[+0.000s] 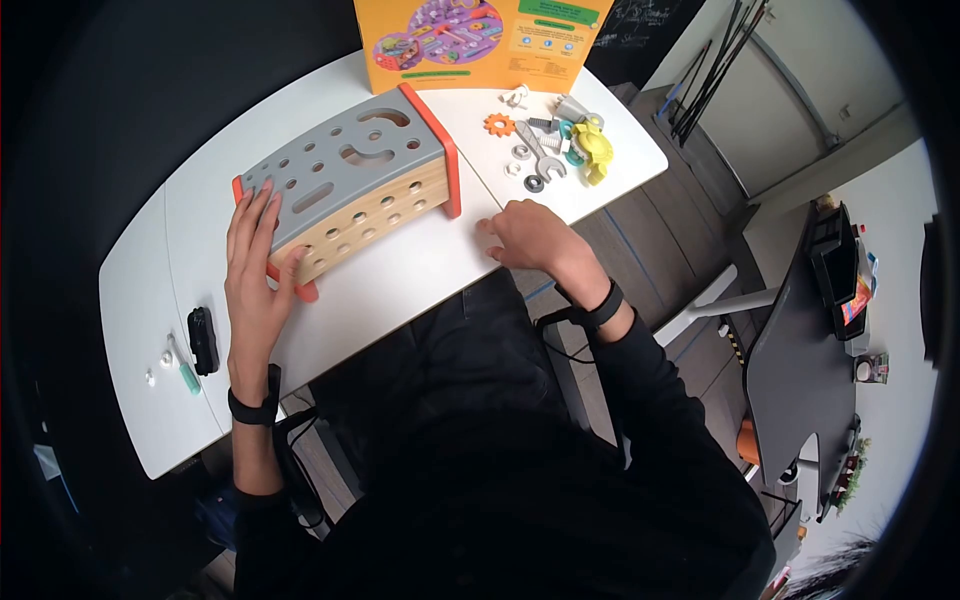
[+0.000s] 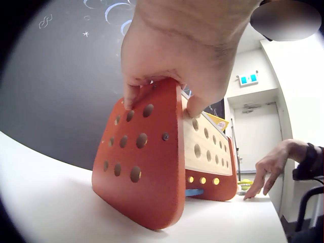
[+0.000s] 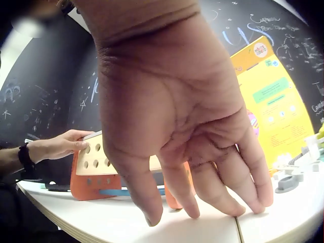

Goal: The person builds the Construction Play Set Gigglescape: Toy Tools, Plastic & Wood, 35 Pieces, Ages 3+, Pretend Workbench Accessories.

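A toy workbench [image 1: 340, 165] with a grey top full of holes and slots, pale wooden sides and red end panels stands on the white table. My left hand [image 1: 257, 265] grips its near left end. In the left wrist view the thumb [image 2: 196, 107] presses the wooden side, and fingers reach over the top edge of the red end panel [image 2: 136, 162]. To the right of the workbench, my right hand [image 1: 535, 237] holds nothing. Its loosely bent fingers [image 3: 185, 195] point down, with fingertips at the tabletop near the seam.
Beyond my right hand lie a grey toy wrench [image 1: 540, 152], an orange gear [image 1: 499, 124], several nuts and bolts, and a yellow piece [image 1: 594, 155]. A yellow printed box [image 1: 480, 45] stands at the back. A black case [image 1: 202, 340] and a green-and-white item [image 1: 186, 370] lie at left.
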The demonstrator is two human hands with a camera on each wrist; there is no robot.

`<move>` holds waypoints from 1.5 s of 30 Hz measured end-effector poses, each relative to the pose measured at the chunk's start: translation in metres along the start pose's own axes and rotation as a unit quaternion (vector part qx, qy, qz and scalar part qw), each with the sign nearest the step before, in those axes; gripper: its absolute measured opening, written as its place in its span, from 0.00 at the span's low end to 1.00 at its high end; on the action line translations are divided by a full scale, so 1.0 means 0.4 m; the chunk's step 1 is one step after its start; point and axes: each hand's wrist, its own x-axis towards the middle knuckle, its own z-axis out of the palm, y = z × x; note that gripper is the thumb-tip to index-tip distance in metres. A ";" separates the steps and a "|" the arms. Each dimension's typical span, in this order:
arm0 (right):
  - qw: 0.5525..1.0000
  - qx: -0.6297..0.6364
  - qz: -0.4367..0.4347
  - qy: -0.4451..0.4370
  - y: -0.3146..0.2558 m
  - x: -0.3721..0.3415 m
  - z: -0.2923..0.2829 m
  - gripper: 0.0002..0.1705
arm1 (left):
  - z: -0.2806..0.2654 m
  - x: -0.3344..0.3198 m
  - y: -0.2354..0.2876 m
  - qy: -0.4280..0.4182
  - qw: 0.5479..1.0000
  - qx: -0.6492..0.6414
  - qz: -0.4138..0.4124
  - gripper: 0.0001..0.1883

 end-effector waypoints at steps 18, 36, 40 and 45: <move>0.998 -0.014 0.017 -0.057 -0.030 0.048 -0.014 0.26 | -0.018 -0.007 0.017 -0.023 1.000 -0.005 0.000 0.43; 0.999 -0.002 0.007 -0.044 -0.025 0.056 -0.030 0.20 | -0.021 -0.007 0.018 -0.034 0.999 0.016 -0.007 0.42; 0.999 0.013 0.003 -0.029 0.001 0.066 -0.027 0.21 | -0.023 -0.008 0.020 -0.039 0.999 0.013 -0.013 0.42; 0.999 0.028 0.018 -0.043 0.021 0.072 -0.043 0.22 | -0.029 -0.002 0.026 -0.048 0.999 0.014 -0.021 0.42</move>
